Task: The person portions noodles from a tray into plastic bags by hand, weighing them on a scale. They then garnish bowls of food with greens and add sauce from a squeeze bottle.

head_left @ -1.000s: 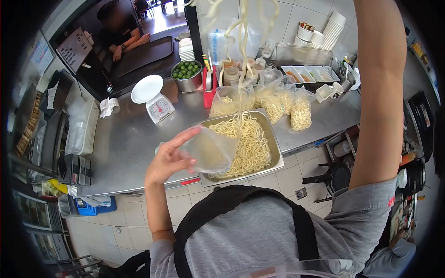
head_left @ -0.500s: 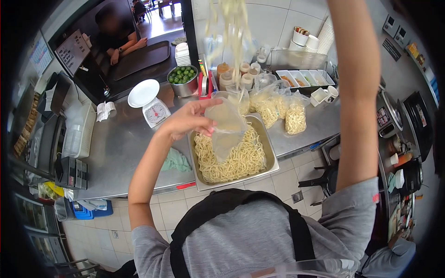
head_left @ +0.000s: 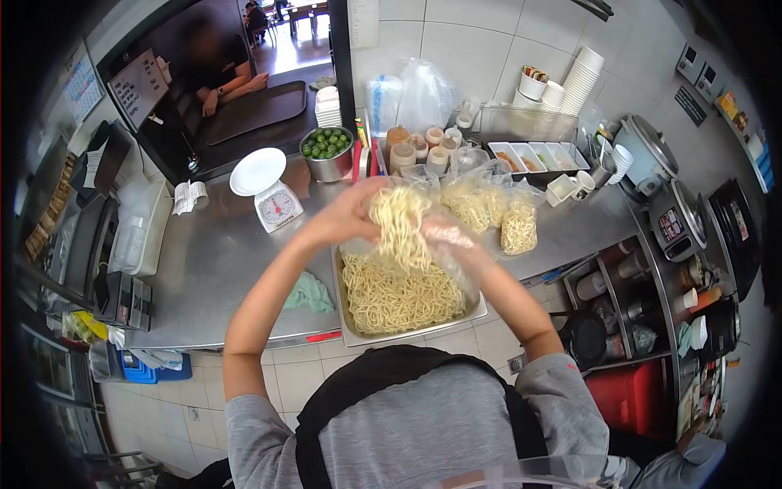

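Note:
Above the steel tray [head_left: 479,311] of yellow noodles [head_left: 403,297], my hands are close together with a loose bundle of noodles [head_left: 399,220] between them. My left hand [head_left: 352,216] is at the bundle's left side, its fingers closed on a thin transparent plastic bag [head_left: 358,246], which is mostly hidden by noodles and motion blur. On the other side, my right hand [head_left: 456,244] wears a loose transparent plastic glove and grips the bundle; its fingertips are partly hidden. Filled bags of noodles [head_left: 519,228] stand just beyond the tray to the right.
A kitchen scale [head_left: 277,205] and a pot of green limes [head_left: 327,155] stand left of the tray. Sauce bottles [head_left: 401,156] and a divided condiment box [head_left: 538,156] line the back. A green cloth [head_left: 309,293] lies by the tray. Across the hatch, a person leans near a dark tray [head_left: 257,114].
My right arm has come down from high above, bringing the hanging noodles down to the bag at my left hand. The left hand stays over the tray.

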Demonstrator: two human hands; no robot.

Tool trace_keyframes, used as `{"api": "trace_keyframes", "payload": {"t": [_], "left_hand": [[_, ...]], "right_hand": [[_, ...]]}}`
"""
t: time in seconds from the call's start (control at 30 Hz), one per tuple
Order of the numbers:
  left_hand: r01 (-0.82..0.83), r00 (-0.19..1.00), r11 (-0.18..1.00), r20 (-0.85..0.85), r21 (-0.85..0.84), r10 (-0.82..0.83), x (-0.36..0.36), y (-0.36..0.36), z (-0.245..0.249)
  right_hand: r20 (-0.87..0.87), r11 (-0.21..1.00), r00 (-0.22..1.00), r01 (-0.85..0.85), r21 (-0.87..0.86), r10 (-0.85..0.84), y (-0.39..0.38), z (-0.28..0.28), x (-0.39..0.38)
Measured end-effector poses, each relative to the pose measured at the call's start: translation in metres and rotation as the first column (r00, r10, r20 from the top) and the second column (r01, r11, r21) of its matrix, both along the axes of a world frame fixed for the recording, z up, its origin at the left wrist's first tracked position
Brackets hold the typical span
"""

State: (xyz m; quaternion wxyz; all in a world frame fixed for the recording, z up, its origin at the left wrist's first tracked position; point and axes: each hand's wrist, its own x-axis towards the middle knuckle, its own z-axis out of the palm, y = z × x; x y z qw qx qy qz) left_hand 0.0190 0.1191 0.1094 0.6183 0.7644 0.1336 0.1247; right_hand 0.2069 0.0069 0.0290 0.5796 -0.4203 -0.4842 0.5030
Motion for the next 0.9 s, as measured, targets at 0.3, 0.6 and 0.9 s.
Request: {"api": "trace_keyframes", "payload": {"t": [0.3,0.6,0.9], "left_hand": [[-0.094,0.993,0.648,0.028,0.756,0.112,-0.002,-0.051,-0.033],[-0.103,0.992,0.932,-0.038,0.346,0.124,-0.013,-0.055,-0.028],[-0.048,0.998,0.955,0.025,-0.293,0.058,-0.034,-0.022,-0.013]], "right_hand": [[-0.425,0.985,0.904,-0.020,-0.169,-0.055,-0.020,0.004,-0.033],[0.946,0.951,-0.143,-0.065,-0.302,0.290,0.018,0.054,-0.055],[0.938,0.921,0.180,-0.206,0.332,-0.298,-0.013,0.105,-0.028]]}}
